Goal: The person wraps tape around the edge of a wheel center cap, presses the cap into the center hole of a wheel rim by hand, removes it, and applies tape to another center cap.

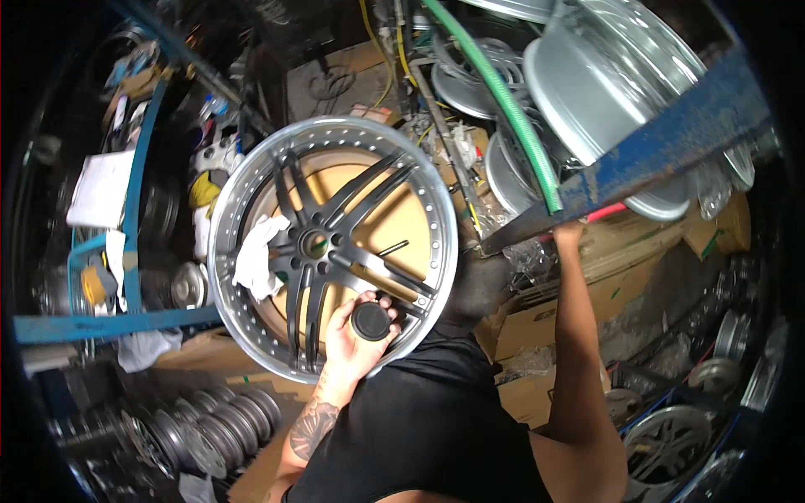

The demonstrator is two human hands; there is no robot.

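My left hand [356,339] is closed round a black round cap [371,321], with its flat face turned up. It is over the lower edge of a large wheel [335,220] with dark paired spokes and a shiny silver rim. A crumpled white cloth [256,256] lies on the wheel's left spokes. A small dark rod [392,248] shows between the right spokes. My right arm reaches forward to the blue metal beam [620,159]. There my right hand [569,228] is mostly hidden, close to the green hose end [553,201] and a red piece [605,213]; its fingers do not show.
Large silver wheels [579,92] sit on the rack behind the beam at upper right. A blue shelf frame [138,193] with papers [101,189] stands at left. Several stacked rims [222,423] lie lower left. Cardboard [532,327] and more wheels [667,444] are at right.
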